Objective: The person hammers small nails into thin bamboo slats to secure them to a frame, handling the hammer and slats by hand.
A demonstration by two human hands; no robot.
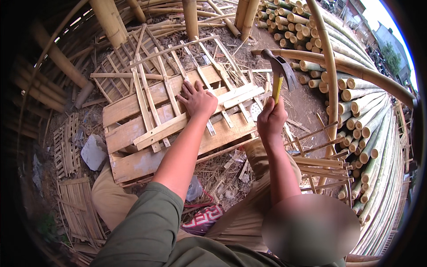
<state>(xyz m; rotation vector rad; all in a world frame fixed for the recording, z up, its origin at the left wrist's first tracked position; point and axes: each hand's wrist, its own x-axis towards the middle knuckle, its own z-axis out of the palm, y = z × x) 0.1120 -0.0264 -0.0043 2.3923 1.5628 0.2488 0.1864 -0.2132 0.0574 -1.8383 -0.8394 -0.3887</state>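
My right hand (271, 118) is wrapped round the yellow handle of a claw hammer (281, 73), its dark metal head raised above the right end of the work. Across a low wooden pallet (133, 164) lies a lattice of thin bamboo slats (144, 95) crossing one another. My left hand (199, 101) rests palm down on this lattice with its fingers stretched forward over the slats. Just under that hand, a wider pale bamboo strip (162, 132) runs slantwise across the slats. Whatever lies beneath my left palm is hidden.
Cut bamboo poles (362, 129) are stacked high along the right. Upright bamboo posts (190, 20) stand at the back. A grey stone block (94, 152) sits left of the pallet, near slatted bamboo panels (80, 207). Loose slats (322, 167) lie right of my knee; scraps litter the ground.
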